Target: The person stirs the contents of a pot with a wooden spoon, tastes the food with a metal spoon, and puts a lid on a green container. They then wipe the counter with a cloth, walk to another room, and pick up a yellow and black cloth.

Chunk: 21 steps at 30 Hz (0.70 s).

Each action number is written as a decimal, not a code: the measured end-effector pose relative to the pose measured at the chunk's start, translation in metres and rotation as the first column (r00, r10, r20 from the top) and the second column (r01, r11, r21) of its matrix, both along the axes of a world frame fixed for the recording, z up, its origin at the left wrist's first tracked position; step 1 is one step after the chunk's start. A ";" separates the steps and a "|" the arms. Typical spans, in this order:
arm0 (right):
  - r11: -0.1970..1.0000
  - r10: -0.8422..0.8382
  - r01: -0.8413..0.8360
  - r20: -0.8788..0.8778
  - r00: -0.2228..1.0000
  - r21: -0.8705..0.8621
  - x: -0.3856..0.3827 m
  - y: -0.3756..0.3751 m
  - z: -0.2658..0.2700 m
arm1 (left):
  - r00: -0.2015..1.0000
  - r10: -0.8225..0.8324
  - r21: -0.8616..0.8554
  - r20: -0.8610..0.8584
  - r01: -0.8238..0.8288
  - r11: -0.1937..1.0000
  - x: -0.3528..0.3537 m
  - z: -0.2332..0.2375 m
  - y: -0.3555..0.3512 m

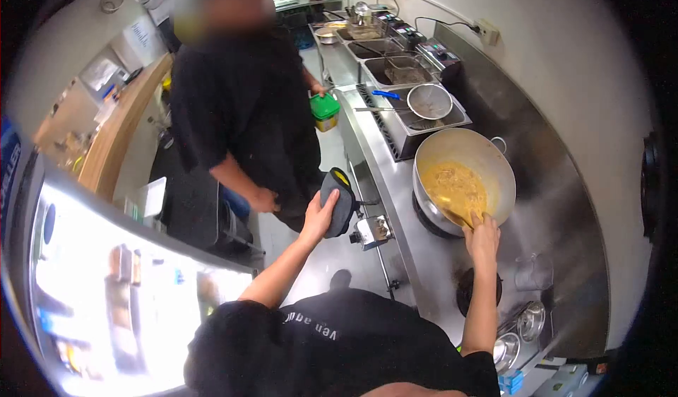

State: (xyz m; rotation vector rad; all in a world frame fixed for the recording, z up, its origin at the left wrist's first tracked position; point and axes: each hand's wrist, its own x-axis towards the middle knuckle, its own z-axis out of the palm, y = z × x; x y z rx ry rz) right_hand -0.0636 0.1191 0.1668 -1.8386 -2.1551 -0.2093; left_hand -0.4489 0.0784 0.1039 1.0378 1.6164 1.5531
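Observation:
My left hand [318,215] is closed round a dark grey padded cloth or mitt [337,203] with a yellow inside, held out over the floor beside the counter. A large metal pot [500,162] stands on the stove at the right, with yellowish food [455,185] in it. At the pot's near rim, my right hand [482,236] grips a yellowish tool or cloth that reaches into the food; its exact shape is hard to make out.
A co-worker in black [244,107] stands at the left, holding a green-lidded tub [325,107]. Fryers [399,72] and a blue-handled strainer [429,102] lie beyond the pot. Nearer are a burner [479,291], a clear jug [534,272] and metal bowls [531,321]. A bright fridge [134,291] is lower left.

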 end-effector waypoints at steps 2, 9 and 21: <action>0.985 0.144 -0.133 -0.103 0.984 0.113 -0.002 -0.022 0.002 | 0.992 0.066 -0.060 0.110 -0.060 0.996 0.007 -0.008 -0.019; 0.892 0.440 -0.360 -0.347 0.828 0.274 -0.011 -0.066 0.008 | 0.871 0.101 0.213 -0.481 0.005 0.977 -0.009 0.067 0.010; 0.928 0.364 -0.316 -0.305 0.880 0.196 -0.025 -0.098 0.043 | 0.303 -0.171 -0.230 -0.937 -0.170 0.958 -0.079 0.211 0.194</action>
